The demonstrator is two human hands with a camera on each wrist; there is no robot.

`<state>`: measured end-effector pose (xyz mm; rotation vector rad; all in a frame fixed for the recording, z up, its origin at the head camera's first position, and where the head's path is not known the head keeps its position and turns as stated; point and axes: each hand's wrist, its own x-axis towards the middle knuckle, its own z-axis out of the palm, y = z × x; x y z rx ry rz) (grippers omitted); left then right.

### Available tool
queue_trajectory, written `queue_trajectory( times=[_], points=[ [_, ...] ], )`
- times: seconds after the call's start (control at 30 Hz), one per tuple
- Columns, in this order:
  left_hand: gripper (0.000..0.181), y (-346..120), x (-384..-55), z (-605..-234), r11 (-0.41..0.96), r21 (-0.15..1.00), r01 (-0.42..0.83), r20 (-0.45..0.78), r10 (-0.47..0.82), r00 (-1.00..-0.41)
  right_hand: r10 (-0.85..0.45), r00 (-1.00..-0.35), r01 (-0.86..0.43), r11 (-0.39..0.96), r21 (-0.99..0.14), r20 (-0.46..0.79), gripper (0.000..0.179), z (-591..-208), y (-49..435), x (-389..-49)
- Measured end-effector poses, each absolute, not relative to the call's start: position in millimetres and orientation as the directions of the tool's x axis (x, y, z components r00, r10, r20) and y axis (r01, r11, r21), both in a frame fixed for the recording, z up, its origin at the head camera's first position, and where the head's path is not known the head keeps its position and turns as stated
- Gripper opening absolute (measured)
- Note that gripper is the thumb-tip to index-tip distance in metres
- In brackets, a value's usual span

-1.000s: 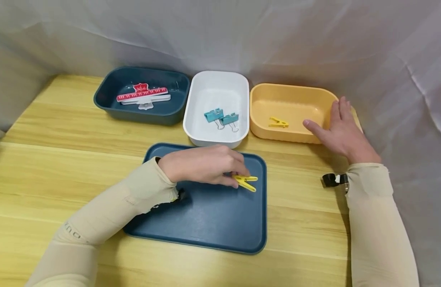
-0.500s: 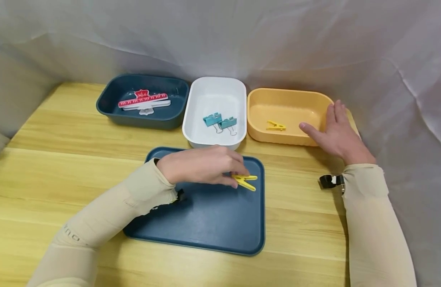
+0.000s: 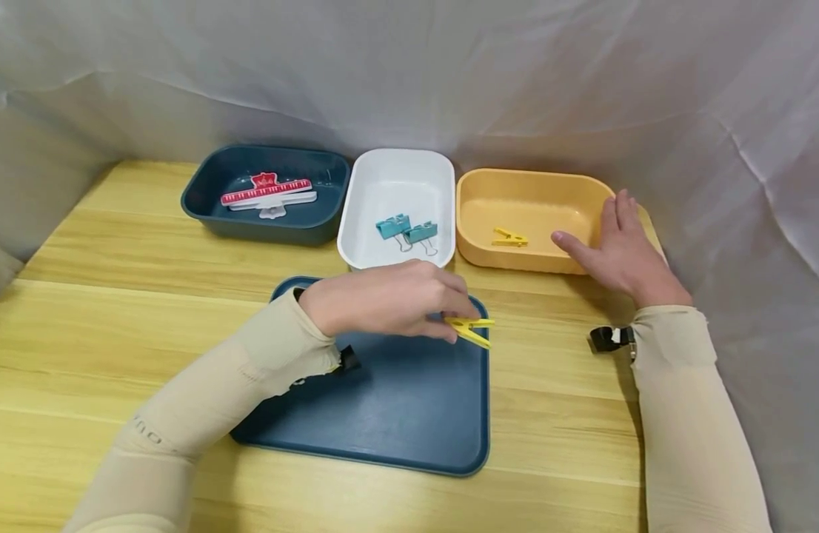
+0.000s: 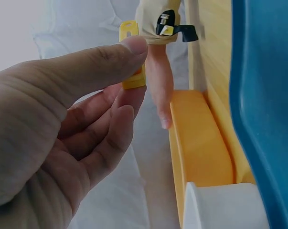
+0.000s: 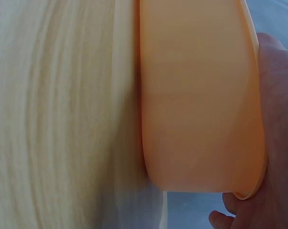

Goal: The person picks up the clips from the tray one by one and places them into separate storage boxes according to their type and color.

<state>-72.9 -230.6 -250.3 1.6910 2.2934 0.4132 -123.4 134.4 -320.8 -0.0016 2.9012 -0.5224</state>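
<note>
In the head view my left hand [image 3: 392, 300] pinches a yellow clothespin [image 3: 475, 331] between thumb and fingers, above the right part of the dark blue tray [image 3: 383, 422]. The left wrist view shows the clothespin [image 4: 133, 57] upright between the thumb and fingertips. My right hand [image 3: 626, 259] rests with straight fingers on the right end of the yellow-orange bin [image 3: 536, 259], thumb spread over its front rim. Inside that bin lies another yellow clothespin [image 3: 509, 237]. In the right wrist view the right hand [image 5: 280, 138] lies along the bin's rim.
A white bin [image 3: 396, 166] with teal binder clips [image 3: 392, 226] stands in the middle of the row. To its left, a dark blue bin [image 3: 269, 231] holds a red clip [image 3: 266, 191] and a white clip [image 3: 276, 201]. Grey cloth [image 3: 409, 74] hangs behind.
My left hand has moved slightly to the right with the clothespin. The head view has shifted a little, so the bins appear lower. My right hand stays at the yellow-orange bin.
</note>
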Motion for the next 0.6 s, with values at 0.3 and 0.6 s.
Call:
queue_trajectory(
  times=[0.3,0.6],
  points=[
    [0.038,-221,-74,-244,0.28,0.377,0.883,-0.02,0.955,-0.295,-0.038,-0.98,0.034,0.935,-0.354,-0.194,0.117,-321,135,-123],
    [0.039,-215,-77,-241,0.268,0.367,0.891,0.007,0.957,-0.291,-0.026,-0.978,0.049,0.934,-0.354,-0.205,0.117,-321,135,-123]
  ],
)
